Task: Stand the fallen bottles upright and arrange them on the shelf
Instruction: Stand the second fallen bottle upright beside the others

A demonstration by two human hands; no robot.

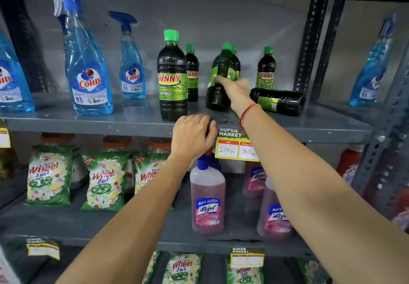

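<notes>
Dark Sunny bottles with green caps stand on the grey upper shelf (110, 126). My right hand (236, 91) grips one Sunny bottle (221, 66) around its label; it leans slightly left with its base near the shelf. Just to its right a fallen Sunny bottle (281, 102) lies on its side. A front upright bottle (171, 77) stands to the left, another (192, 73) behind it, and one (266, 68) at the back right. My left hand (193, 137) rests curled on the shelf's front edge, holding nothing.
Blue Colin spray bottles (88, 71) stand on the left of the same shelf, one more (369, 71) in the right bay. A price tag (236, 146) hangs from the edge. Below are Wheel detergent packs (49, 179) and pink Lizol bottles (208, 201). A perforated steel upright (307, 46) borders the right.
</notes>
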